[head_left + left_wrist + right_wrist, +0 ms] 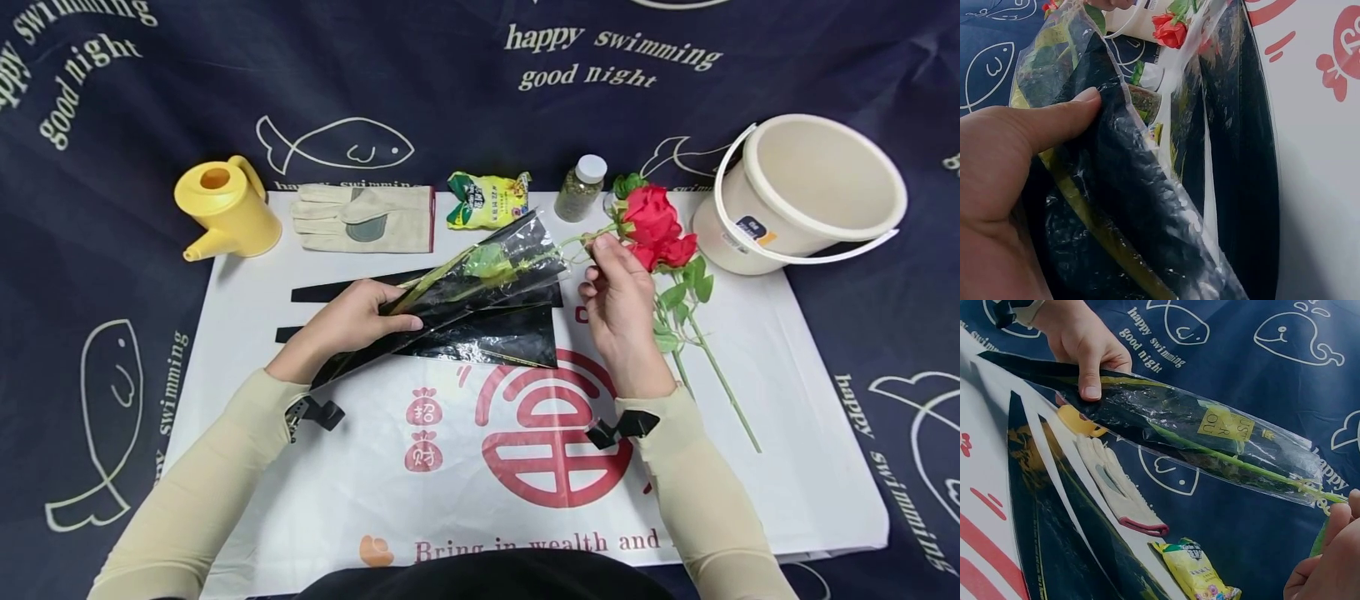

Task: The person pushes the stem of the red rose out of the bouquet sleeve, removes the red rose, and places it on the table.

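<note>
In the head view my left hand (360, 317) grips a black flower sleeve (442, 304) with a clear, flared mouth, thumb on top. My right hand (622, 304) pinches the green stem (1254, 469) of a rose near the sleeve's mouth, between thumb and fingers. That stem runs inside the sleeve, seen through the clear film in the right wrist view. Red rose blooms (652, 218) show just beyond the right fingertips and overlap one another. Under the held sleeve, more black sleeves (487, 333) lie flat on the white table cover (360, 492).
Along the back stand a yellow watering can (232, 212), work gloves (367, 221), a yellow-green packet (489, 200) and a white-lidded jar (580, 190). A beige bucket (795, 192) stands at the back right. Loose leafy stems (723, 379) lie right of my right hand.
</note>
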Tool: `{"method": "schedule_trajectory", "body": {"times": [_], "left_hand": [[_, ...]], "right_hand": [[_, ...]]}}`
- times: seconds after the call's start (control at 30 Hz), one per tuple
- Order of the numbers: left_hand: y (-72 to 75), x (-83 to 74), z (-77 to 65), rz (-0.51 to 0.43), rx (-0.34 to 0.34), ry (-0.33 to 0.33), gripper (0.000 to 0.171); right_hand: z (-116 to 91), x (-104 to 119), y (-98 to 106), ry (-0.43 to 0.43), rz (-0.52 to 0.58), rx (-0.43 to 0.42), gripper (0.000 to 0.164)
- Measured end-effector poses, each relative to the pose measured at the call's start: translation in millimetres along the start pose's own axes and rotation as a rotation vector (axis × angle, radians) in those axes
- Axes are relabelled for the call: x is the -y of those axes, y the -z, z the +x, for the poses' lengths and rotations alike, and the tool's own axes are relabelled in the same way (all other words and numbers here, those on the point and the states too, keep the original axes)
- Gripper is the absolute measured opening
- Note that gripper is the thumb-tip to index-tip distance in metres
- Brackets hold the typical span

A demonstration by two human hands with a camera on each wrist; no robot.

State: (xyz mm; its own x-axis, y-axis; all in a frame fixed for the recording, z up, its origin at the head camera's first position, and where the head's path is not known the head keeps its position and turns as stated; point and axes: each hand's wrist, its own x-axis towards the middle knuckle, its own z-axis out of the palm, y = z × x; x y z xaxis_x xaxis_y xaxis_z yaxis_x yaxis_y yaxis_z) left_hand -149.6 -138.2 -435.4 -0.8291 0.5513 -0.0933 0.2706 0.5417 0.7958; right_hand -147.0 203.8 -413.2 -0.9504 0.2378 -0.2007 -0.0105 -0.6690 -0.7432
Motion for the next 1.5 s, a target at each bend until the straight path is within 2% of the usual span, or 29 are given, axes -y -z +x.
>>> {"method": "schedule_trajectory", "body": {"times": [0.23, 0.4, 0.5, 0.67, 0.9, 1.0, 1.13, 1.2, 1.27, 1.37, 1.43, 1.5], "left_hand": [[1.2, -1.6, -2.4, 0.034, 0.048, -0.012, 0.014], [3.7, 1.1, -4.5, 0.029, 0.101, -0.018, 0.014], [4.7, 5.7, -7.6, 0.029, 0.114, -0.016, 0.015], [5.7, 15.4, -15.9, 0.037, 0.151, 0.004, 0.014], [7.2, 24.2, -31.4, 0.016, 0.259, 0.056, 0.016], [8.3, 26.3, -37.4, 0.023, 0.276, 0.075, 0.023], [10.5, 28.2, -43.0, 0.008, 0.317, 0.093, 0.025], [11.4, 28.9, -44.6, -0.009, 0.349, 0.095, 0.024], [11.7, 28.8, -45.3, -0.025, 0.379, 0.099, 0.025], [11.5, 27.7, -45.5, -0.026, 0.405, 0.091, 0.026], [11.0, 27.0, -45.4, -0.025, 0.408, 0.088, 0.027], [10.4, 26.7, -45.0, -0.024, 0.409, 0.082, 0.028]], "right_hand": [[3.5, -0.2, 1.7, 0.013, -0.072, -0.041, 0.025], [12.5, 11.2, 5.3, 0.014, -0.11, -0.043, 0.026], [22.5, 28.0, 8.0, 0.022, -0.121, -0.052, 0.025], [42.1, 69.1, 11.4, 0.013, -0.108, -0.067, 0.025], [59.1, 118.8, 18.8, 0.096, -0.155, -0.023, 0.027], [60.1, 132.6, 24.7, 0.098, -0.212, 0.022, 0.028], [60.5, 140.7, 33.1, 0.077, -0.307, 0.058, 0.027], [60.5, 139.9, 38.6, 0.056, -0.384, 0.068, 0.026], [58.7, 136.9, 45.6, 0.023, -0.509, 0.089, 0.024], [55.1, 125.8, 57.1, -0.009, -0.865, 0.16, 0.024], [53.8, 114.4, 63.9, -0.012, -1.125, 0.23, 0.028], [53.8, 101.9, 70.6, -0.008, -1.333, 0.293, 0.033]]}}
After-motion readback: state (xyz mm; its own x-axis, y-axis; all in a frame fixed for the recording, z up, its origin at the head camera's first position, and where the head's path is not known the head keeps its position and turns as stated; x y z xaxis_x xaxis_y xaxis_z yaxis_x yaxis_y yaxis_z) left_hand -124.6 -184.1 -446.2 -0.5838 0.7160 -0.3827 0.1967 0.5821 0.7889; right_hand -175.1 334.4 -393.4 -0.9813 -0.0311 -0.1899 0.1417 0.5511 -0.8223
